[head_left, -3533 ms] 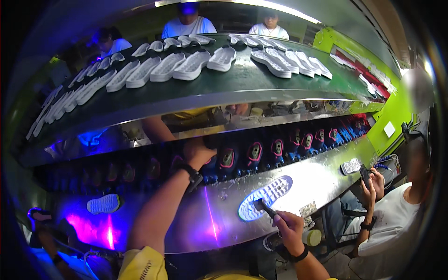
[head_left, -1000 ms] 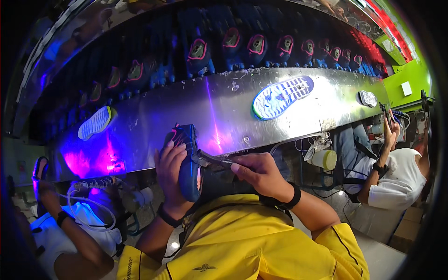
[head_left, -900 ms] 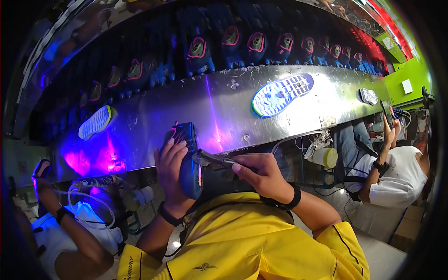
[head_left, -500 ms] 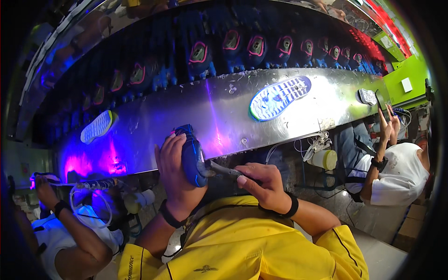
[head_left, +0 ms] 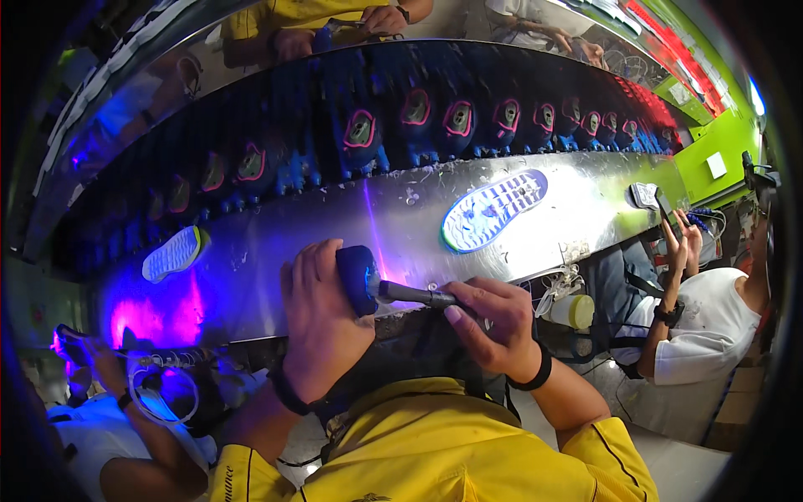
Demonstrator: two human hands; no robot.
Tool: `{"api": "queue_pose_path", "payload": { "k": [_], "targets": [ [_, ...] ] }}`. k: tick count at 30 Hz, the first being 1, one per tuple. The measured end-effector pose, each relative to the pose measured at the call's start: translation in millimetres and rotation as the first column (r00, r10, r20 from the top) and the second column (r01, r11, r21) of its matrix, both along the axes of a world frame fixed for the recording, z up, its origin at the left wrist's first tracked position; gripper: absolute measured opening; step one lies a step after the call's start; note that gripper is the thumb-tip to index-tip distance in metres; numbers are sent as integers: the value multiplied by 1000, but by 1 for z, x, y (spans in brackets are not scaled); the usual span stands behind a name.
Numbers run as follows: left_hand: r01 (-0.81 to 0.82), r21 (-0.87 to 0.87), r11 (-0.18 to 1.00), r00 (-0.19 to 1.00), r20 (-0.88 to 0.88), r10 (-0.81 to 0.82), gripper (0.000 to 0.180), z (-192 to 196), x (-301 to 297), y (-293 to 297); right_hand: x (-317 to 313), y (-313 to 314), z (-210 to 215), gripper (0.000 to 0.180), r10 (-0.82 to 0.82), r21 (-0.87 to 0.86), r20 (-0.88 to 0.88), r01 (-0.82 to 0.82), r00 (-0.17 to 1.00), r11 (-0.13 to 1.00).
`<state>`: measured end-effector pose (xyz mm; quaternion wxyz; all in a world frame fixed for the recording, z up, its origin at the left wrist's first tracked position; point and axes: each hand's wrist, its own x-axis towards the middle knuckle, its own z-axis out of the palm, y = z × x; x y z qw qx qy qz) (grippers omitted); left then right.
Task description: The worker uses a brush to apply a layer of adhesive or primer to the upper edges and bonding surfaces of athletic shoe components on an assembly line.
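Left hand grips blue shoe; right hand holds dark tool.

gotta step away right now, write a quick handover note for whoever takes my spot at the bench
Left hand: wrapped around a dark blue shoe, held up in front of the chest.
Right hand: grips a dark pen-like tool, its tip against the shoe.
On the metal bench: one sole lying tread up to the right, another sole far left under purple light.
Behind them: a row of blue shoes with pink-rimmed openings.
Done: cannot tell how much of the held shoe is worked.
Left: the shoe in hand is still being worked with the tool, and both soles lie loose.
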<state>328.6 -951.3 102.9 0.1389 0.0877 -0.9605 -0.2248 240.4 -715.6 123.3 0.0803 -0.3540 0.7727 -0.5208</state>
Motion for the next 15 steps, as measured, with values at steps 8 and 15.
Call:
{"api": "queue_pose_path", "payload": {
  "k": [8,15],
  "targets": [
    [-20,172,985,996,94,4,76,9,-13,-35,-18,-43,-41,27,56,-184,237,-12,970,983],
    [-49,294,954,938,342,-57,73,17,-29,-71,-11,-69,-69,23,63,-272,260,11,963,962]
  ]
}}
